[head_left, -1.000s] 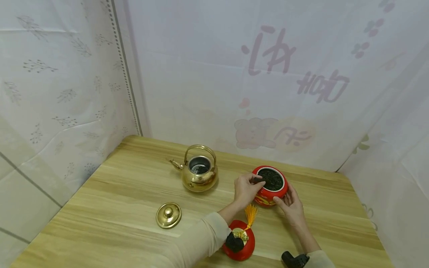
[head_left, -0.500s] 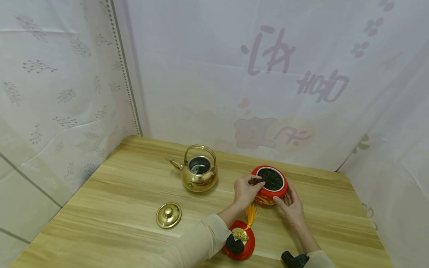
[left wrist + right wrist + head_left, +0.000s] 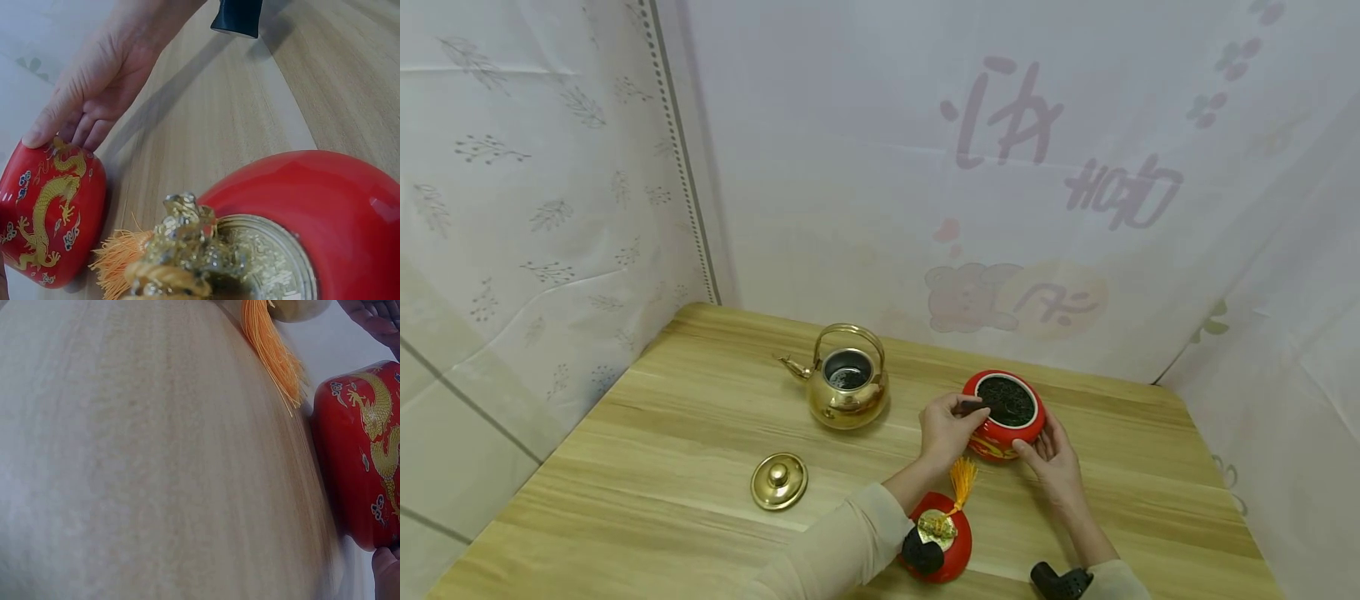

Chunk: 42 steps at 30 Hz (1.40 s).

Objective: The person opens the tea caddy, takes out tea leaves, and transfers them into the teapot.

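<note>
A round red jar (image 3: 1000,437) with a white rim and gold dragon pattern holds dark tea leaves (image 3: 1009,402). It leans toward the left hand. My right hand (image 3: 1054,468) holds the jar's right side, thumb on the front, as the left wrist view confirms. Between the thumb and fingers of my left hand (image 3: 946,429) is a short dark tool (image 3: 972,406), pinched at the jar's left rim; its far end overlaps the opening. Below the left wrist lies the jar's red lid (image 3: 957,560), with a gold ornament and an orange tassel (image 3: 962,482).
To the left stands a gold kettle (image 3: 847,410) without its lid, its handle upright and some dark bits inside. The gold kettle lid (image 3: 778,483) lies in front of it on the wooden table (image 3: 662,467). Black wrist cameras (image 3: 1060,581) sit at both wrists.
My left hand has drawn back slightly to the left with the dark tool, so less of it reaches over the leaves. The right hand and jar stay nearly still.
</note>
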Motion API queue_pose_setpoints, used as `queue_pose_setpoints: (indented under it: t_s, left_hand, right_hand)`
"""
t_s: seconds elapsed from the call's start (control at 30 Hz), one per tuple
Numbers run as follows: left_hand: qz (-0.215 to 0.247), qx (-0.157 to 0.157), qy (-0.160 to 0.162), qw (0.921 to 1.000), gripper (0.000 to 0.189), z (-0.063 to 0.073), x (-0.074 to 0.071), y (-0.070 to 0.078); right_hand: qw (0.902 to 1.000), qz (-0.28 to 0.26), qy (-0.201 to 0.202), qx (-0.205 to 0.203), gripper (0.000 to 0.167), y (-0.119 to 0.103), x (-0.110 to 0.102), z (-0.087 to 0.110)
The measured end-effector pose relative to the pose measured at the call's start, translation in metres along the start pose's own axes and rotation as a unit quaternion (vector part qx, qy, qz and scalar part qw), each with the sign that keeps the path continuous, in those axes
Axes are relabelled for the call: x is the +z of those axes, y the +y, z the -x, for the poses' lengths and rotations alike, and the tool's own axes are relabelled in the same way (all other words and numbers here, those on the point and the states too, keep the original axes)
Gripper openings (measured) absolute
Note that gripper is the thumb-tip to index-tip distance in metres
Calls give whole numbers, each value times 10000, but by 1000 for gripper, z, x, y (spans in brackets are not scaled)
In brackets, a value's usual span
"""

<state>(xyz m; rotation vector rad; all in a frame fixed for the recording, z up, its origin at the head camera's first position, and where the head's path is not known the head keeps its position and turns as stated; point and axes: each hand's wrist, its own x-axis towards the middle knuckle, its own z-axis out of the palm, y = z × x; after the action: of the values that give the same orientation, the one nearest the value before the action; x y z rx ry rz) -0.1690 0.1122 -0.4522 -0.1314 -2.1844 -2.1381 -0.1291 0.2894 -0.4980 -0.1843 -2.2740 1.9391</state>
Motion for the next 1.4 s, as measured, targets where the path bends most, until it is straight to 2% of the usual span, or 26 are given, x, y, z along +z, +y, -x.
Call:
queue_pose_setpoints:
  t_s: [0.2,0.27,0.33,0.4,0.5,0.63,0.7,0.8,0.97,1.13,1.3,1.37,1.4]
  left_hand:
    - [338,-101,-299,9989,14,14,13,-1]
    - [342,-173,-336,9987,14,19,11,-1]
    - [299,-175,-228,9991,14,19,6,-1]
    - [198,-139,-32,9997,15,12,-5,2]
    - [91,-36,312,9995,16,-9,-25,8]
    - [122,27,473,9988,18,-34,-50,19]
    - [229,15,488,9985,19,-40,-59,22]
    - [407,-38,537,9977,20,-42,-71,25]
    - [476,-192,668,9964,21,-34,-90,21]
    - [473,-260,527,9971,23,-21,-96,20]
    - [377,-343,347,9981,24,0,-99,41]
    - [326,-424,341,9980,23,9,-100,46]
    - [305,-483,352,9977,23,13,-101,45]
  right_hand:
    - [9991,185,351,142,79,3,-16,22]
    - [9987,257,393,209,79,4,-16,29]
    - [9990,246,331,176,78,2,-10,28]
    - [9996,211,194,59,79,-3,1,18]
    - [9997,-125,-74,-192,78,-19,22,-8]
    - [9971,-479,-323,-497,77,-44,47,-34]
    - [9961,-526,-410,-580,76,-53,55,-40]
    - [9956,-576,-500,-542,76,-60,64,-40]
    - [9951,-661,-649,-330,78,-56,78,-30]
    - [9959,-639,-598,-209,78,-48,81,-16]
    - [9971,-536,-519,-145,78,-42,78,-2]
    - [9974,-522,-497,-65,79,-40,77,7]
    - [9975,-518,-479,-47,79,-36,79,10]
